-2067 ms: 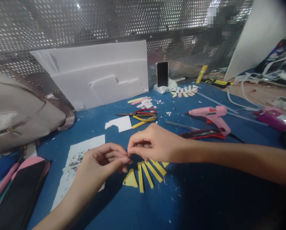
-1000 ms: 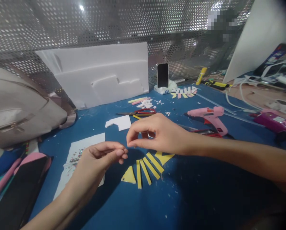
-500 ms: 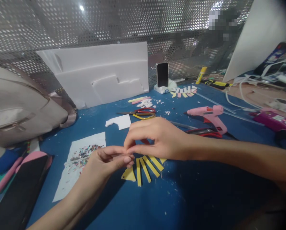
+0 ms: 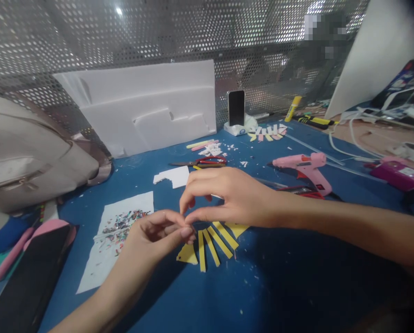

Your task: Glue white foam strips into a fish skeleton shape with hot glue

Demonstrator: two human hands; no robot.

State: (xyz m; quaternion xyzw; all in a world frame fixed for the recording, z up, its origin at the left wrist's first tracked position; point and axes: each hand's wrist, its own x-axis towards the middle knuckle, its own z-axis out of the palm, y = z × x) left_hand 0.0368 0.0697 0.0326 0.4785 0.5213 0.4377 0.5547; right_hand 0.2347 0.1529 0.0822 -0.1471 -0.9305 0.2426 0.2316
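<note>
Fingertips of my left hand [image 4: 161,233] and my right hand [image 4: 224,196] meet above the blue table. Both hands are closed in a pinch, and whatever lies between the fingertips is too small or hidden to make out. Just below them, several yellow strips [image 4: 213,247] fan out on the table, with a yellow corner piece [image 4: 188,255] at their left end and another yellow piece [image 4: 237,230] partly under my right hand. Left of my left hand lies a white sheet [image 4: 92,266] scattered with small multicoloured sequins or flakes [image 4: 118,226].
Behind my hands lie scissors [image 4: 210,162] and a cut white foam piece [image 4: 174,176]. A pink glue gun [image 4: 306,169] rests at the right. A phone [image 4: 236,108] stands at the back, beside white foam boards [image 4: 151,106]. A bag [image 4: 30,148] and a black case [image 4: 30,277] fill the left.
My right hand has shifted slightly, its fingers a little more raised, showing more of the yellow piece beneath. Both hands stay fingertip to fingertip. The yellow strips have not moved.
</note>
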